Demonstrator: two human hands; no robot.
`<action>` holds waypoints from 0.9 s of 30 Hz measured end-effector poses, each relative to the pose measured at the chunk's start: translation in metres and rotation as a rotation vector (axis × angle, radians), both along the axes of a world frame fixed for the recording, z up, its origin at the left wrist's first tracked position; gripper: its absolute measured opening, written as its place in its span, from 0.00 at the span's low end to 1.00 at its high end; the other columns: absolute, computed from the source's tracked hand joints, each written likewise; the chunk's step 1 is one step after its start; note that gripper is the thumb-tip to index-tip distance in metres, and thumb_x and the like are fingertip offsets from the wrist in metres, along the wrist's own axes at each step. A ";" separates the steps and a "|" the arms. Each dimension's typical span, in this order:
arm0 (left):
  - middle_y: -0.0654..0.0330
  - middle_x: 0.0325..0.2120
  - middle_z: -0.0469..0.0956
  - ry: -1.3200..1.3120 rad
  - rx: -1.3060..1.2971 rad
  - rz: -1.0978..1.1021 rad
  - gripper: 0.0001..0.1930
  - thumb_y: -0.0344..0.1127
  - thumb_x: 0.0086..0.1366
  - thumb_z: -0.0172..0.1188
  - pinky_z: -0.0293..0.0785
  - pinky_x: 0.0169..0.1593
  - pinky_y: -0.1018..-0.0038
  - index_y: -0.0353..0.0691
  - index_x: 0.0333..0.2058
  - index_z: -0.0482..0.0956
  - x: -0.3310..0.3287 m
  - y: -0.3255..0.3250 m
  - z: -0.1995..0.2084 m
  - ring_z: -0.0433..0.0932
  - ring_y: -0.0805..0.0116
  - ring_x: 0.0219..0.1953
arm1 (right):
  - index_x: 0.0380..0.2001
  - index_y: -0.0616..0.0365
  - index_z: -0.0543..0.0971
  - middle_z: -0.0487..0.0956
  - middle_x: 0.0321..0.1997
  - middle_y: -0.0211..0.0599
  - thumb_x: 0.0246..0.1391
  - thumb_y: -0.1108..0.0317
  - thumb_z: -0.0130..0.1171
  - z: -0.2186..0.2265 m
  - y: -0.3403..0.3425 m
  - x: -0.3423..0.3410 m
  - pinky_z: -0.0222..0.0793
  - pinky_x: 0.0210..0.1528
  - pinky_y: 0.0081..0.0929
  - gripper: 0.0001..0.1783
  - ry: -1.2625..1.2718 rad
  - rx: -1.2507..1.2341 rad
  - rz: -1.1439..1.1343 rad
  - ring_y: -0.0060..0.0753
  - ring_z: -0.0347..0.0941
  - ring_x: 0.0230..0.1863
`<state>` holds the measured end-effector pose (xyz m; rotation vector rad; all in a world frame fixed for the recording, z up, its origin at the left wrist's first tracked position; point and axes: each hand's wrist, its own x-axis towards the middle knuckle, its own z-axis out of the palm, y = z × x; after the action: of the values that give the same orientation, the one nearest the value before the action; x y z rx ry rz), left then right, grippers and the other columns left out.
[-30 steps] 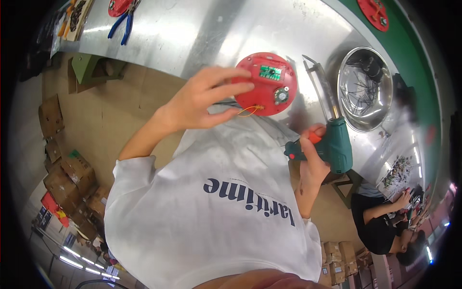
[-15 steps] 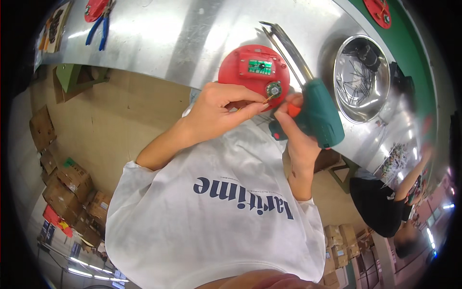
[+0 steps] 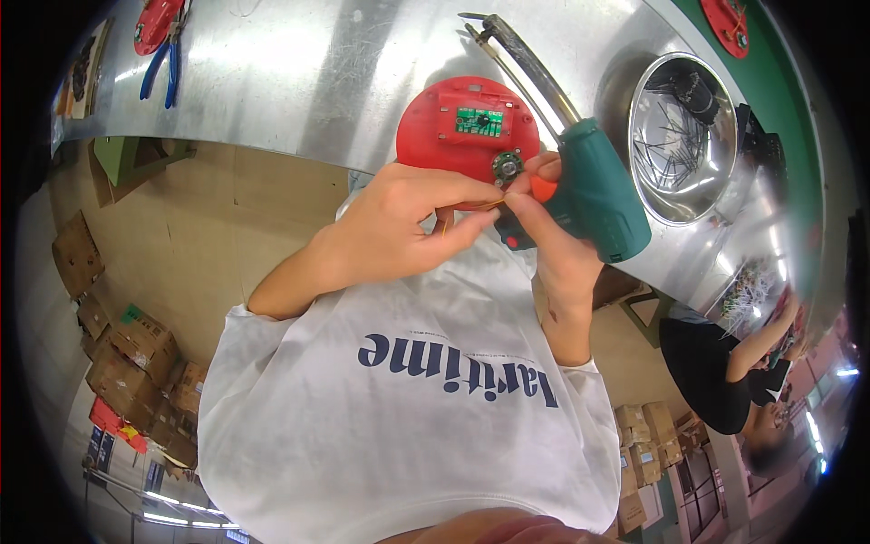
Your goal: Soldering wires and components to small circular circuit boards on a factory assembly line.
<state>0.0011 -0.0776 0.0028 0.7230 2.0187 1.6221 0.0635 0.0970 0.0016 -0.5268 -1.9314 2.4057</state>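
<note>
At the table's near edge lies a red round plastic housing (image 3: 426,127), bearing a green circuit board (image 3: 480,123) and a small ring-shaped part (image 3: 507,166). My left hand (image 3: 390,218) is just in front of it, thumb and fingers closed on a thin yellowish wire (image 3: 490,206). My right hand (image 3: 564,245) is wrapped around the handle of a green soldering gun (image 3: 603,190) with an orange trigger (image 3: 543,188). Its long metal barrel slants away, tip beyond the housing. My right thumb and fingertip meet at the wire's end, touching or nearly touching my left fingertips.
To the right stands a steel bowl (image 3: 642,186) with dark thin pieces. Blue-handled pliers (image 3: 161,72) and another red housing (image 3: 156,25) lie far left. A third housing (image 3: 725,27) is at the far right. A co-worker (image 3: 702,367) works at the right, near cardboard boxes (image 3: 648,444).
My right thumb and fingertip have come over to the wire, meeting my left fingers, the soldering gun still in my right hand. The whole view has shifted slightly. The co-worker's arm has moved.
</note>
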 end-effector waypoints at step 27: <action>0.59 0.20 0.77 0.225 0.022 0.156 0.06 0.20 0.51 0.62 0.65 0.20 0.80 0.33 0.29 0.81 0.008 0.012 -0.005 0.72 0.73 0.16 | 0.40 0.61 0.71 0.72 0.42 0.41 0.45 0.83 0.57 -0.006 -0.009 0.000 0.66 0.37 0.22 0.16 -0.044 -0.337 -0.158 0.29 0.72 0.36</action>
<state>0.0091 -0.0658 -0.0019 0.8048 2.2685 1.7185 0.0630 0.0882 -0.0045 -0.7167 -1.4366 2.6433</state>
